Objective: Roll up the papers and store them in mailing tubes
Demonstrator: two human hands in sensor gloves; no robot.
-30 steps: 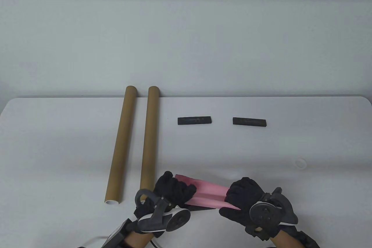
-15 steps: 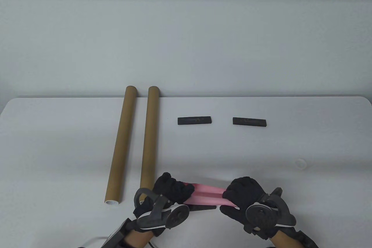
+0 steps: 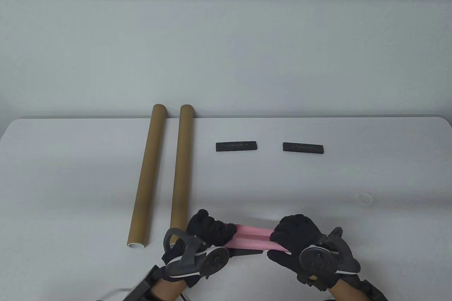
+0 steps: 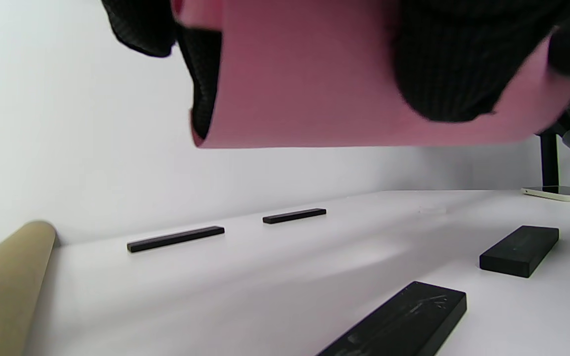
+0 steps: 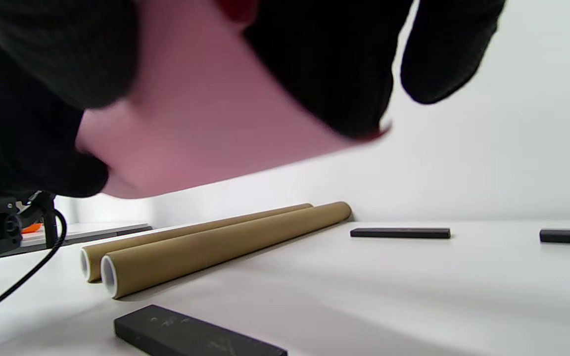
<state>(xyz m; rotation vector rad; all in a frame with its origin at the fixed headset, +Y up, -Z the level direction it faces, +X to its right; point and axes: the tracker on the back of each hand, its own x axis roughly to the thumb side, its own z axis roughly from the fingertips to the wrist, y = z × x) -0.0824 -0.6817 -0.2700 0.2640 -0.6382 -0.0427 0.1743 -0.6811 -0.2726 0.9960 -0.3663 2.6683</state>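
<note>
We counted 2 brown mailing tubes (image 3: 146, 174) (image 3: 182, 168), 1 pink paper (image 3: 252, 238), 4 black bars (image 3: 236, 146) (image 3: 303, 148) (image 4: 403, 321) (image 4: 520, 249), 1 small white ring (image 3: 366, 198), and 2 gloved hands (image 3: 208, 232) (image 3: 298, 237).

Both gloved hands hold a rolled pink paper (image 3: 252, 236) just above the table (image 3: 70, 174): the left hand (image 3: 208, 232) grips its left end, the right hand (image 3: 296, 235) its right end. Left of the paper lie two brown mailing tubes (image 3: 180, 170); beyond it, two black bars (image 3: 236, 146).
</note>
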